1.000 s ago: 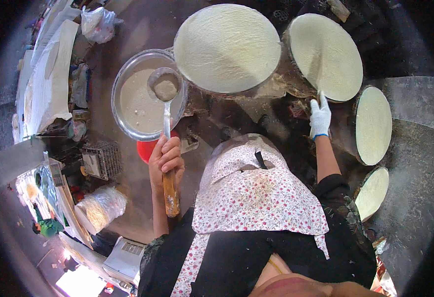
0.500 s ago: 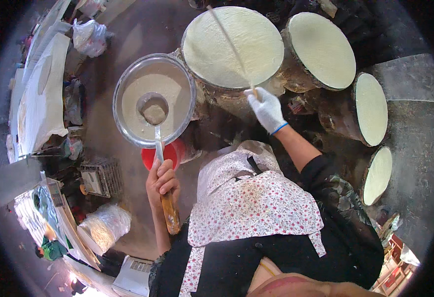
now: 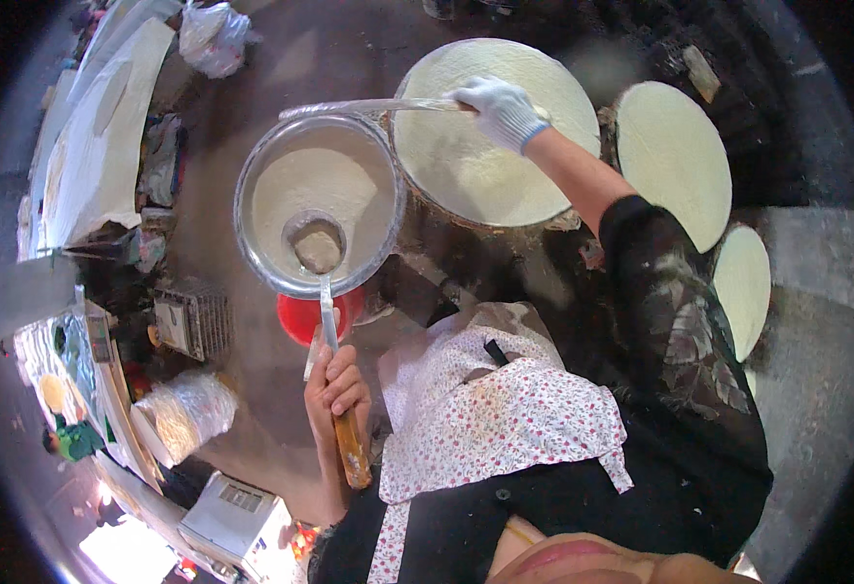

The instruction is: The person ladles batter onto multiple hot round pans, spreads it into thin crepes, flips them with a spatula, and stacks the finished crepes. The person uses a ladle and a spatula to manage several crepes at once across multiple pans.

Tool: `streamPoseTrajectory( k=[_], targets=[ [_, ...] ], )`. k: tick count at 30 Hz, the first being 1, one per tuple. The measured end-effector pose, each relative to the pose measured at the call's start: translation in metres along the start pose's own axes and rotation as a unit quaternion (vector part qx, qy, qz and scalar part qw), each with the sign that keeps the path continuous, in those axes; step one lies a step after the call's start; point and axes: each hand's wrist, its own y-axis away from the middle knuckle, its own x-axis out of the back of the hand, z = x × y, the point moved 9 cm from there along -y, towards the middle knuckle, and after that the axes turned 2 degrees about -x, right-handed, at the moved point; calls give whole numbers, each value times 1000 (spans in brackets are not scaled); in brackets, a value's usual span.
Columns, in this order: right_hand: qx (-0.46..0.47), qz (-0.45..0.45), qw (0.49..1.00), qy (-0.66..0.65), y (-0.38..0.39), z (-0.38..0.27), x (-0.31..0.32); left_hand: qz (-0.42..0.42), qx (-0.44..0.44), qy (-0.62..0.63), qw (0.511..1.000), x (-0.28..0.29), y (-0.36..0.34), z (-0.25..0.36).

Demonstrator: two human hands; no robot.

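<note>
My left hand (image 3: 337, 389), bare, is closed round the wooden handle of a metal ladle (image 3: 326, 304). The ladle's cup is in a wide metal basin (image 3: 243, 219) of pale, creamy batter (image 3: 300, 180), and has batter in it. My right hand (image 3: 500, 109), in a white knit glove, grips one end of a long, thin, pale stick (image 3: 373, 104). That hand is above a large round griddle (image 3: 490, 226) coated with a pale batter layer (image 3: 485, 161). The stick points left, its far end over the basin's far rim. Some fingers of the glove are hidden from view.
More round pale-coated surfaces (image 3: 675, 161) curve away to the right. Below the basin sits a red bucket (image 3: 295, 316). On the left are white sheets (image 3: 96, 146) on a stand, a wire crate (image 3: 193, 321) and a plastic-wrapped bundle (image 3: 188, 414).
The stick has swung from pointing away across the griddle to lying leftward over the basin's rim. My right hand has moved farther away. The ladle stays in the basin, still held.
</note>
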Motion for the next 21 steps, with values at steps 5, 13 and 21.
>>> streamPoseTrajectory(
  k=[5, 13, 21],
  targets=[
    [220, -12, 975, -20, -81, -53, -40, 12, -68, 16, 998, -8, 26, -14],
    [257, -189, 943, 96, -92, -82, -59, 28, -136, 40, 990, 17, 46, -17],
    [298, -205, 928, 85, -86, -103, 36, 24, -124, 15, 992, 24, 50, 1]
  ],
)
